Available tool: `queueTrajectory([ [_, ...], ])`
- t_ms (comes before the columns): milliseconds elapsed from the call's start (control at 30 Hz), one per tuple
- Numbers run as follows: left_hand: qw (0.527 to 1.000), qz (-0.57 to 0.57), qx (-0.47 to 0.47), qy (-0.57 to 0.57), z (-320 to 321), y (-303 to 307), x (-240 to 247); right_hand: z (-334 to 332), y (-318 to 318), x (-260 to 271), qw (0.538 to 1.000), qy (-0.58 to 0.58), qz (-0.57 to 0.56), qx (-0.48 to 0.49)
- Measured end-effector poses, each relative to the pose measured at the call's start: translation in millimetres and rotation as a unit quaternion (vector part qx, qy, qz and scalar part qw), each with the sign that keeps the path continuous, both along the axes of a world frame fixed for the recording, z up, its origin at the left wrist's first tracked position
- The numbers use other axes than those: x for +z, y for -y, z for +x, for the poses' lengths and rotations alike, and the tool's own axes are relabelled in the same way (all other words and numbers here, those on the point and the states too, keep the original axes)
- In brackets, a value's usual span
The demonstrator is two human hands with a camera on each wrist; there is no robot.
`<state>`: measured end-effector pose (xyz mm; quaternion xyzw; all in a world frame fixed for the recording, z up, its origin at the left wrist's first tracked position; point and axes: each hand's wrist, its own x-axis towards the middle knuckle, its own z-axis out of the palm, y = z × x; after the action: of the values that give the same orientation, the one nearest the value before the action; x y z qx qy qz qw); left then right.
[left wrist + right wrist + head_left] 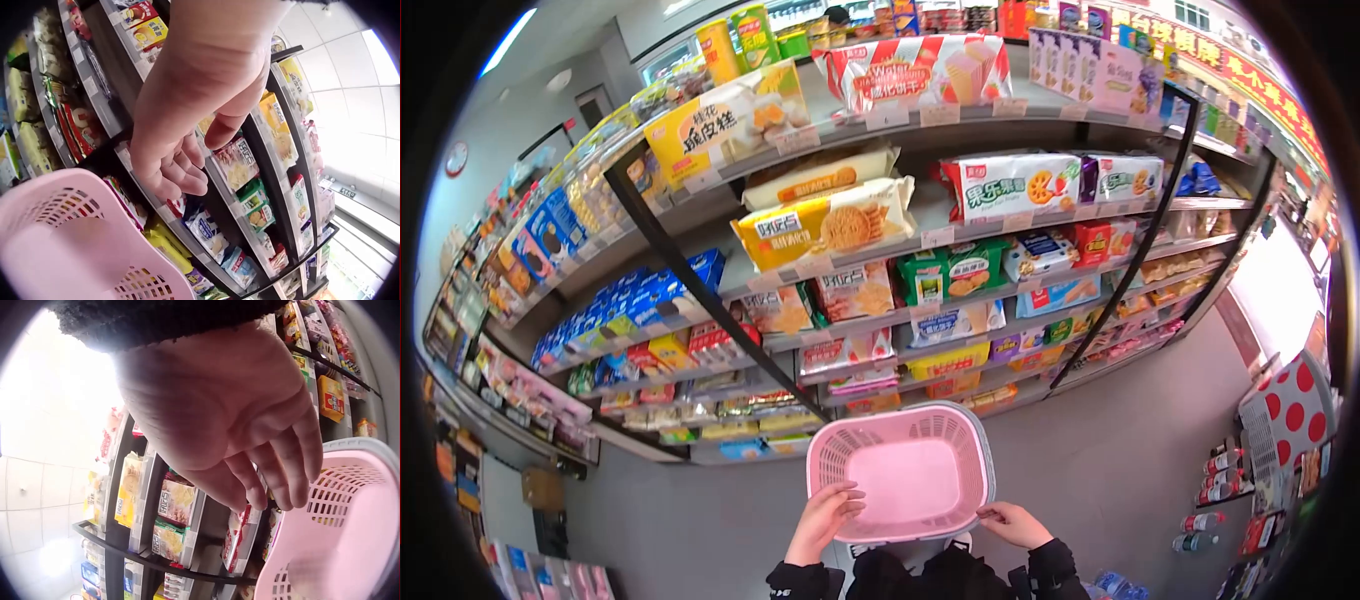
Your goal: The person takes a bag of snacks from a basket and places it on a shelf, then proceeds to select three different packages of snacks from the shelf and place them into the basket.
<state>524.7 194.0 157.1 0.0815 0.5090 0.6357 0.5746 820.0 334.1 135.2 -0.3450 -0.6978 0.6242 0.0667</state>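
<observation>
A pink plastic basket (915,478) with slotted sides and a grey outer rim sits low in front of the person, its bare pink bottom showing. My left hand (825,522) is over its near left side, fingers loosely bent. In the left wrist view that hand (187,106) holds nothing, and the basket (119,215) lies below it. At the near right corner, the fingertips of my right hand (1014,526) are right at the rim. The right wrist view shows this hand (219,406) with its fingers extended and the palm bare, beside the basket (369,506).
Snack shelves stand ahead, with a wafer packet (915,72), a yellow cake box (725,120), biscuit packets (825,222) and white fruit-biscuit packs (1015,187). Black shelf posts (710,300) rise between sections. Bottles (1200,522) and a red-dotted display (1290,410) are on the right. Grey floor (1100,450) surrounds the basket.
</observation>
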Motion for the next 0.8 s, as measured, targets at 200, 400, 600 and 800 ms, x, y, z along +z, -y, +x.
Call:
queueTrajectory([
  [200,1.0,-0.016,0.02,0.015,19,12,-5,6,-2,-4,0.999,0.03,-0.006,-0.026],
  [400,0.996,-0.028,0.079,0.024,7,37,-26,-5,-7,-15,0.999,0.042,0.022,-0.026],
  [600,0.987,-0.075,0.127,-0.064,-17,62,-73,-10,-17,-56,0.972,0.016,0.105,-0.208],
  [800,0.87,-0.254,0.136,-0.4,-33,78,-136,-2,-26,-121,0.955,0.067,0.021,-0.287],
])
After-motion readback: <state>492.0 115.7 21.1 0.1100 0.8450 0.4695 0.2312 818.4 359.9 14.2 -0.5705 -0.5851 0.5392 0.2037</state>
